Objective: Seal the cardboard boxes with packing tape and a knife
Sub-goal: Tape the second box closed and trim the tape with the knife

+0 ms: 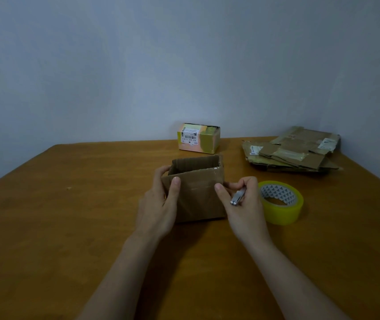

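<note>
A small brown cardboard box (197, 195) stands in the middle of the wooden table (69, 227), its top open toward the wall. My left hand (161, 204) grips the box's left side, thumb on the near face and fingers round the far edge. My right hand (242, 204) presses its thumb on the box's right near edge while its fingers curl round a small silver folding knife (237, 197). A roll of yellowish packing tape (281, 202) lies flat just right of my right hand.
A pink and green box with a barcode label (198, 137) stands at the back by the wall. A pile of flattened cardboard boxes (295, 150) lies at the back right. The table's left edge slants from the wall toward me.
</note>
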